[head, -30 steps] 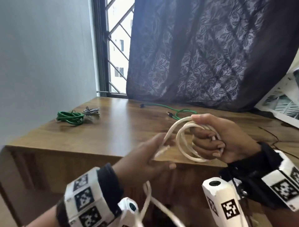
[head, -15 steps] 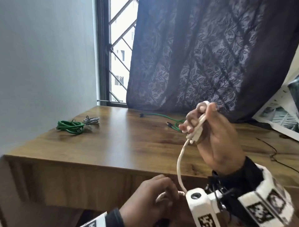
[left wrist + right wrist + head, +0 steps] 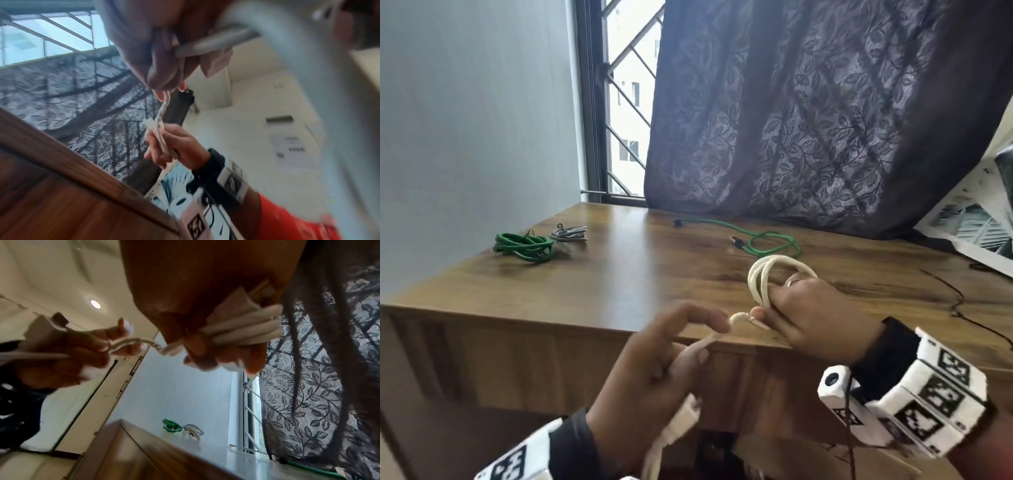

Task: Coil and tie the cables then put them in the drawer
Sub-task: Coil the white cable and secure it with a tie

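Note:
My right hand [image 3: 774, 305] grips a white cable coil [image 3: 765, 274] of several loops just above the wooden desk's front edge [image 3: 585, 318]. A short twisted strand [image 3: 739, 318] runs from the coil to my left hand [image 3: 702, 342], which holds the cable's free tail with curled fingers. The white connector block [image 3: 683, 423] hangs below that palm. In the right wrist view the fingers [image 3: 207, 352] clamp the bundled loops [image 3: 244, 331]. In the left wrist view the strand [image 3: 162, 110] stretches from my left fingers to the right hand [image 3: 176, 146].
A tied green coil [image 3: 524, 245] and a small grey coil [image 3: 568, 233] lie at the desk's back left. A loose green cable [image 3: 767, 243] sprawls near the dark curtain [image 3: 808, 120]. A thin black wire [image 3: 959, 305] and printed paper [image 3: 976, 229] are at the right.
My right hand has come down from above the desk to its front edge with the coil. My left hand has risen from below the desk edge toward the coil.

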{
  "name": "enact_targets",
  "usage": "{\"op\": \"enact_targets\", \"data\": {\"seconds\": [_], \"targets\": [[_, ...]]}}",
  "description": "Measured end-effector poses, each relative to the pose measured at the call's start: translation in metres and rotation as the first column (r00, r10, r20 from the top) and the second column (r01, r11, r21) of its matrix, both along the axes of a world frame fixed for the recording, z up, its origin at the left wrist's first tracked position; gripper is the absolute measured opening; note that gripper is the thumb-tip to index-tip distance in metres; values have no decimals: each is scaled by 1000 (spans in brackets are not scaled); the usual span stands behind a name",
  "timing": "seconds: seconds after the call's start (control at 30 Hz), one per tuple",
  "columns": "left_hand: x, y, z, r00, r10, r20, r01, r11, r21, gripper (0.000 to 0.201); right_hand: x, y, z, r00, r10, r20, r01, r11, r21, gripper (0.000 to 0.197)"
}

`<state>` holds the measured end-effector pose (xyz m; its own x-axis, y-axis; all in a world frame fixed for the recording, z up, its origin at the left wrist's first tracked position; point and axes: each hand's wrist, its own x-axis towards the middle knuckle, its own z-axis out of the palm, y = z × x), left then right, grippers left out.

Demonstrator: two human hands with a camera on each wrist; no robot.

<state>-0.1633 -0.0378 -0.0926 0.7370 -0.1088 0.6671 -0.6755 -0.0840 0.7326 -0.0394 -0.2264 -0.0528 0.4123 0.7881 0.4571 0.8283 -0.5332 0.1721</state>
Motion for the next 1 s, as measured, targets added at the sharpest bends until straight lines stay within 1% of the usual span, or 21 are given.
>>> {"op": "enact_targets", "data": {"seconds": [0.03, 0.07, 0.13, 0.2, 0.23, 0.27, 0.33, 0.37, 0.4, 0.43, 0.47, 0.5, 0.57, 0.6, 0.67, 0.7, 0.77, 0.83, 0.9, 0.93, 1.0], "targets": [[1, 3, 2, 996, -47, -79, 38, 993, -114, 20, 0, -4, 2, 995, -3, -99, -1, 999, -36, 66], [3, 8, 4, 984, -92, -153, 60, 977, -203, 23, 0, -8, 4, 983, 18, -184, -33, 996, -79, 70], [8, 15, 10, 943, -180, -280, 91, 949, -304, 24, -3, -10, 6, 943, 77, -324, -138, 976, -170, 62], [13, 22, 9, 872, -291, -393, 145, 921, -362, 26, -5, -12, 4, 899, 88, -429, -197, 956, -216, 53], [16, 27, 5, 833, -335, -441, 157, 907, -391, 30, -6, -14, 3, 861, 75, -503, -199, 960, -198, 51], [19, 33, 0, 797, -360, -485, 146, 894, -424, 39, -6, -17, 3, 797, 62, -601, -183, 973, -143, 50], [24, 49, -16, 761, -326, -561, 42, 887, -459, 53, -8, -25, 6, 611, 60, -789, -122, 992, -19, 43], [25, 57, -22, 759, -269, -594, -35, 893, -449, 55, -9, -29, 8, 535, 61, -843, -88, 996, 16, 41], [24, 65, -24, 761, -185, -622, -121, 901, -416, 52, -10, -31, 9, 485, 55, -873, -58, 998, 31, 41], [22, 74, -24, 776, -90, -624, -203, 902, -382, 44, -11, -32, 11, 458, 38, -888, -33, 999, 25, 42], [20, 83, -21, 797, 7, -605, -279, 892, -357, 34, -11, -33, 13, 451, 3, -893, -5, 1000, 1, 42], [17, 90, -15, 820, 98, -563, -330, 886, -325, 31, -11, -34, 14, 454, -44, -890, 29, 999, -34, 43], [9, 102, 4, 872, 277, -403, -397, 883, -252, 45, -6, -35, 18, 481, -148, -864, 78, 989, -125, 48], [4, 104, 15, 884, 354, -306, -427, 878, -218, 46, -5, -35, 18, 478, -199, -855, 100, 980, -172, 50], [-6, 100, 34, 883, 451, -127, -468, 861, -197, 32, -6, -31, 19, 434, -267, -861, 97, 963, -250, 50], [-11, 95, 42, 868, 495, -38, -494, 853, -169, 27, -7, -27, 19, 402, -277, -873, 79, 960, -269, 48], [-22, 77, 53, 837, 535, 116, -528, 845, -87, 22, -9, -21, 18, 331, -271, -904, 52, 962, -270, 47], [-27, 51, 53, 849, 482, 215, -503, 863, 51, 15, -14, -16, 21, 246, -227, -942, 23, 973, -229, 46], [-23, 23, 44, 891, 369, 266, -440, 849, 294, 24, -20, -13, 24, 133, -132, -982, -40, 990, -138, 45], [-16, 12, 35, 913, 311, 266, -398, 824, 404, 32, -23, -12, 25, 48, -60, -997, -49, 997, -62, 44], [2, -3, 12, 938, 252, 236, -342, 767, 542, 53, -27, -8, 24, -169, 134, -976, -57, 988, 145, 46]]}}
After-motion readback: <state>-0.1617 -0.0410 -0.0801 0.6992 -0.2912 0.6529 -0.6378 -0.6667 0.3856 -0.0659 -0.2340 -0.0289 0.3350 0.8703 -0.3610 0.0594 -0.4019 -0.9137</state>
